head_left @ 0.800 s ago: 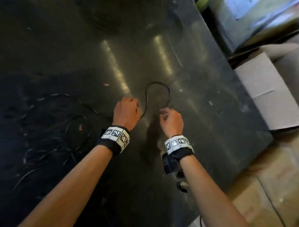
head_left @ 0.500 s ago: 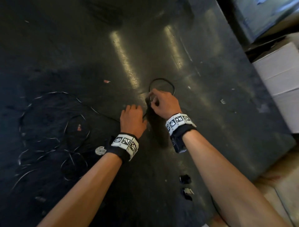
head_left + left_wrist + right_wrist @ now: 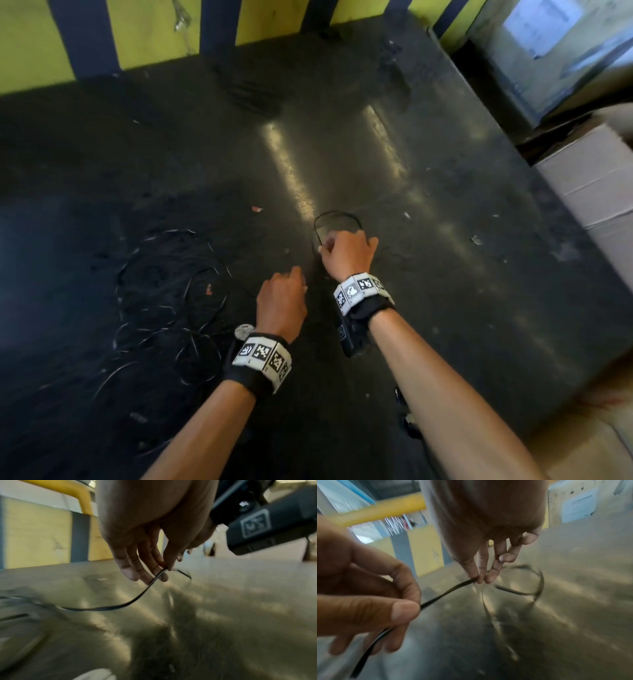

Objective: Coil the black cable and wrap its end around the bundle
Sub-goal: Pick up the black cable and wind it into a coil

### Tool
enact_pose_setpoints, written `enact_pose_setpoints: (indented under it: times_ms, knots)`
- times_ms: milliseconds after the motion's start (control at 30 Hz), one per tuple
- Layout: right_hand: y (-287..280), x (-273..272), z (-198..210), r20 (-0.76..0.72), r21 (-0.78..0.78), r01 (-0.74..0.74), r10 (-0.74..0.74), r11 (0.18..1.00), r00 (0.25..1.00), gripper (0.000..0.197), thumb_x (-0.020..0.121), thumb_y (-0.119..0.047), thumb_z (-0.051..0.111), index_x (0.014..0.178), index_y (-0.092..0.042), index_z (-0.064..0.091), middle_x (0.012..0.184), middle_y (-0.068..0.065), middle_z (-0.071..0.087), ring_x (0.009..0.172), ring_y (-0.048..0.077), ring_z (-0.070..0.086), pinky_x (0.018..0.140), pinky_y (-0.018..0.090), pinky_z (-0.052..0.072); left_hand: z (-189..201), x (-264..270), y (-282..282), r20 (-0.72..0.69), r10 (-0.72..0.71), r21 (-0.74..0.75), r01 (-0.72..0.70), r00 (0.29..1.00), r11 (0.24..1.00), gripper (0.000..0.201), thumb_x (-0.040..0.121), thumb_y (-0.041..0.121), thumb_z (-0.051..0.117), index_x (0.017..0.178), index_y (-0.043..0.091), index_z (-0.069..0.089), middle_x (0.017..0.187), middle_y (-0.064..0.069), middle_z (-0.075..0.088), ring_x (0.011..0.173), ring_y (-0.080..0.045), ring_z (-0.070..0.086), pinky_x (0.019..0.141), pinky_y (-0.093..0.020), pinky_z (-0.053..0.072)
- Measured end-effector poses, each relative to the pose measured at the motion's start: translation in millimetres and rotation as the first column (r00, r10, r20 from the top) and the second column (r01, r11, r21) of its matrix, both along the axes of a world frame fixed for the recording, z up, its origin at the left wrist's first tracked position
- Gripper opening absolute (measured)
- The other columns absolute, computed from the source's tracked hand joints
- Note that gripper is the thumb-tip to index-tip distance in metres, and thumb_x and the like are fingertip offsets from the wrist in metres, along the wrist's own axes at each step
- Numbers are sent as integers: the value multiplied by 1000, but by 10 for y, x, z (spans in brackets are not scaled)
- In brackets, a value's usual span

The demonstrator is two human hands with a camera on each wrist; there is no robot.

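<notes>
Head view: black cable (image 3: 337, 219) forms a small loop on the dark desk (image 3: 445, 240), just beyond the right hand (image 3: 347, 255). Right grip pinches the loop's strands between thumb and forefinger. Left hand (image 3: 281, 303), nearer and just left, pinches the same cable; the rest trails left in loose curls over the desk. Cardboard box (image 3: 596, 178) sits at the desk's right edge.

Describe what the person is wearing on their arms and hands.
Both forearms are bare, with no sleeves or gloves. Each wrist carries a black strap topped by a white band printed with square black-and-white marker codes. A black camera unit hangs under the right wrist, bearing a square white-outlined logo.
</notes>
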State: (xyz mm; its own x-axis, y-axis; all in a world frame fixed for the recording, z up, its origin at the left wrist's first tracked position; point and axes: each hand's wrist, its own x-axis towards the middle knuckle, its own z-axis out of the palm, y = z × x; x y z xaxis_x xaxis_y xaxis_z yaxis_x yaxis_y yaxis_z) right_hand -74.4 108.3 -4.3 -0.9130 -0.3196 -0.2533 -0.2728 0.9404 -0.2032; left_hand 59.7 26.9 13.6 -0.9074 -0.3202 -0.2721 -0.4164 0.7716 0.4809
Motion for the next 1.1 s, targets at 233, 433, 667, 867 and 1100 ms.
enact_pose_setpoints:
  times_ms: [233,433,667,867,1100]
  knots:
    - [65,658,1172,-141,-102,-312,297,945,945,20,90,-50,64,98,-36,75,99,-11,76,108,18,58,93,41,28,900,731,-489,-202,124,202,-83,972,976,117,81,13,83,159,33,-1,73,1,73,68,-9,72,77,-25,57]
    - [143,1242,2221,-365,-128,-569,495,812,789,21,89,-53,63,95,-36,73,97,-11,73,100,16,57,83,38,19,1697,1243,-618,-186,-6,92,24,983,995,52,84,38,79,129,38,53,79,9,72,69,1,64,75,-32,60]
    - [240,1661,3133,-551,-199,-591,409,782,727,19,89,-53,63,91,-36,72,91,-14,70,99,13,59,89,43,24,2475,1905,-461,-445,194,20,-207,874,978,19,98,45,59,105,30,70,84,10,69,78,-12,67,59,-25,44]
    - [168,1754,3530,-642,-206,-625,379,753,667,17,92,-48,63,95,-34,72,90,-13,72,95,12,62,92,45,27,2810,2100,-592,-504,171,-81,-243,847,967,24,96,42,64,95,23,78,100,0,53,98,-18,45,80,-33,41]
    - [-102,1526,3696,-554,-658,-527,127,539,822,17,96,-31,65,95,-15,70,75,-3,73,61,14,71,60,30,61,3233,2570,-645,-536,146,533,199,831,822,28,108,15,43,87,6,59,64,-9,64,71,-33,63,71,-28,54]
